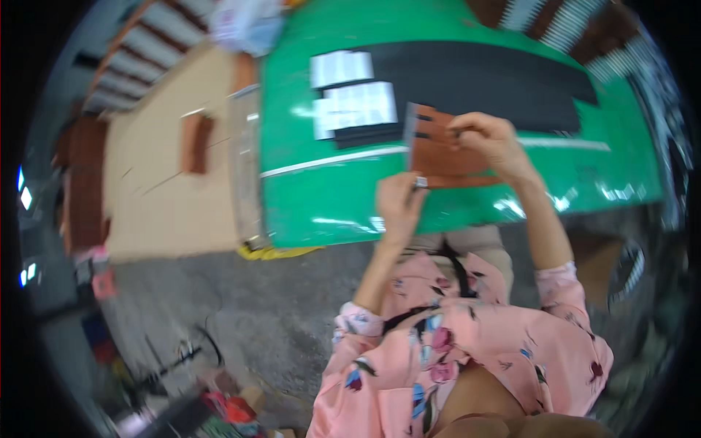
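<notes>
A flat brown panel (434, 150), leather-like, with dark strips across it and a pale strip along its left edge, lies on the green table in front of me. My left hand (399, 206) is closed on its lower left corner, and something small and silvery shows by the fingers. Over the panel's right part, my right hand (491, 142) is closed in a pinch. A small dark thing shows at those fingertips, too blurred to name. Behind the panel lie long black sheets (475, 80). White label-like sheets (358, 104) rest on their left end.
The green tabletop (328, 197) has a white line across it. At left stands a cardboard-topped table (161, 197) with a brown piece (196, 142) on it. Stacked brown and white strips (548, 29) lie at the far right. A white plastic bag (247, 25) sits at the back.
</notes>
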The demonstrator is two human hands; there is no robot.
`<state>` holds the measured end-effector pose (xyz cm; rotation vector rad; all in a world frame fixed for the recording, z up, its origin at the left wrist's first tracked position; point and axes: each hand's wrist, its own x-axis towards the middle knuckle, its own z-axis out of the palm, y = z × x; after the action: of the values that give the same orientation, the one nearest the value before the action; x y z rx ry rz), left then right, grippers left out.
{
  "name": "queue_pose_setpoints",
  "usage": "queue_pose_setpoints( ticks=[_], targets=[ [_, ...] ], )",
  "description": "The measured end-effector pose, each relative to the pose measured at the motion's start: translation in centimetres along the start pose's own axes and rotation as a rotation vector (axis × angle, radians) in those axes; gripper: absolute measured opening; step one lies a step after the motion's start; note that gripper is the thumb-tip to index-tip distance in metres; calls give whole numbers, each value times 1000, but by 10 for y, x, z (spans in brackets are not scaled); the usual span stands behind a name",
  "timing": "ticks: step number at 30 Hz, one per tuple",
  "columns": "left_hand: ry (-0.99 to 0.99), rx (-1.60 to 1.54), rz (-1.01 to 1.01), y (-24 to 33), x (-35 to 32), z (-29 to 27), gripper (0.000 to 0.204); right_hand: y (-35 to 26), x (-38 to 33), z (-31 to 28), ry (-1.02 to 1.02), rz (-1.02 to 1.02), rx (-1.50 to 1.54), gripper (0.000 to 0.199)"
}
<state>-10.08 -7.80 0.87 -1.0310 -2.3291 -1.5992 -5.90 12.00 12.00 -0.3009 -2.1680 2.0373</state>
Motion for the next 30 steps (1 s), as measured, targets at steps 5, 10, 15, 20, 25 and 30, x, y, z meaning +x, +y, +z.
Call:
queue_pose_setpoints(
  ticks=[5, 10, 15, 20, 25, 30],
  targets=[
    [-124, -46, -13, 7, 4, 16, 37, 33, -57, -3, 116, -35, -157, 22],
    [-143, -127, -9, 16, 1, 15, 33, 29, -72, 18, 246, -165, -413, 22],
    [-106, -279, -19, 14, -2, 19, 27, 38, -67, 32, 238, -400, -655, 24],
    [-98, -334, -60, 9, -1, 18, 25, 42, -60, 40, 271, -438, -770, 24],
    [-97, -366, -78, 10, 4, 20, 25, 38, -58, 42, 279, -426, -812, 26],
    [-95, -381, -77, 9, 4, 19, 27, 36, -57, 45, 283, -406, -821, 26]
  ],
)
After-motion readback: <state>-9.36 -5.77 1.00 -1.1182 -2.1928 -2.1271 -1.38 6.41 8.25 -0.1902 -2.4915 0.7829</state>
